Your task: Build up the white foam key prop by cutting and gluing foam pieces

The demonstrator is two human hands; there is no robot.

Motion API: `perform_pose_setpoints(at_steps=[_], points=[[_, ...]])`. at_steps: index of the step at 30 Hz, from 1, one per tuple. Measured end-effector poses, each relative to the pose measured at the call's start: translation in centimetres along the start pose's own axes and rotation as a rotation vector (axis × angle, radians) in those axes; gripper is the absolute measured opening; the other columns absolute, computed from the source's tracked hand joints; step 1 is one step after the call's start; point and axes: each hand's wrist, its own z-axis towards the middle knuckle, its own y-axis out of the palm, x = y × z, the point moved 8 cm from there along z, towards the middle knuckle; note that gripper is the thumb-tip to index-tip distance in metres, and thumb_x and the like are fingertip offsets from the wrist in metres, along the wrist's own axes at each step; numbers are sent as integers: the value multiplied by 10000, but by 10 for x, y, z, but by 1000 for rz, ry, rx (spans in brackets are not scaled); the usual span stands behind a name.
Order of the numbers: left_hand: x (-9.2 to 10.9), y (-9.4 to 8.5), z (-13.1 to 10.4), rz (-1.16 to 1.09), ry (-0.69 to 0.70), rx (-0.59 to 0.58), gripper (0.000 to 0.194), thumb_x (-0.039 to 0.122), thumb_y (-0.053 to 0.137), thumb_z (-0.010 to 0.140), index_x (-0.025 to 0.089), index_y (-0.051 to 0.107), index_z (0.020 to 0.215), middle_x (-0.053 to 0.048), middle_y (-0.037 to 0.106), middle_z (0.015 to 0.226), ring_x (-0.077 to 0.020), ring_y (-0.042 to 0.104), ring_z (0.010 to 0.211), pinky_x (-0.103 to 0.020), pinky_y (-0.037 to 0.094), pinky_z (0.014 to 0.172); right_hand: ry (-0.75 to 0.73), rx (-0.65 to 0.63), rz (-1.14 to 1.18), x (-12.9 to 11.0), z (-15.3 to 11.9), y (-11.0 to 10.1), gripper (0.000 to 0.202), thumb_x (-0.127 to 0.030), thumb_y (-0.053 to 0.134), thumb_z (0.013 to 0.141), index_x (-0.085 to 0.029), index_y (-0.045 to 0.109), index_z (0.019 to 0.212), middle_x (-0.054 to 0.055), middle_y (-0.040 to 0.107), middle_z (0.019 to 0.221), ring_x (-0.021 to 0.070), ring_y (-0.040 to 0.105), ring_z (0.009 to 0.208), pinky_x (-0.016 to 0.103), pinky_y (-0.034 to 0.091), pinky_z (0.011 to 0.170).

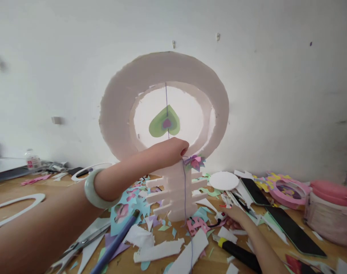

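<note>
My left hand (173, 150) is closed at the lower inner edge of a large white foam ring (116, 102). A purple string (185, 190) comes out under the fist and trails down to the table; the fingertips are mostly hidden. Inside the ring, a green layered paper heart (156, 125) hangs point-up on string. Right beside the fist is a pink and purple paper flower (195, 162). The ring stands on a white slatted foam base (177, 194). Low at the right, my right hand (234, 219) has curled fingers by a small white switch-like piece on a black cord; its grip is unclear.
Paper and foam scraps (159, 249) litter the wooden table. Scissors (84, 239) and a blue rod (116, 241) lie left; a black-and-yellow cutter (238, 253) lies near my right forearm. Two phones (294, 230), a pink tape roll (287, 190) and a pink-lidded jar (330, 213) are at right.
</note>
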Motion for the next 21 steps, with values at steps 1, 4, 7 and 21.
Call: perform_pose_setpoints(at_steps=[1,4,7,21], points=[[0,1,1,-5,8,-2,167,78,453,712,213,545,749,-51,642,807,-179,514,641,-285,323,538,26,-17,6,2,0,1,314,-393,651,786,-199,602,544,70,564,403,225,560,391,374,498,483],[-2,3,4,-28,21,-22,188,87,459,705,211,578,783,-56,665,874,-189,552,706,-286,360,581,73,-53,41,5,-3,3,369,-392,566,853,-193,588,543,74,588,452,198,566,419,330,486,509],[-5,5,8,-36,29,-43,216,93,466,697,207,610,810,-57,681,925,-193,582,761,-286,385,620,29,-34,130,-4,-8,1,433,-426,517,886,-200,559,518,75,604,491,184,578,448,298,475,506],[-24,-1,11,-13,-75,-30,282,88,471,668,201,671,832,-74,713,918,-222,621,795,-290,404,630,-108,215,-67,-39,0,-22,242,-323,552,981,-160,619,815,-5,658,770,137,637,688,314,540,709]])
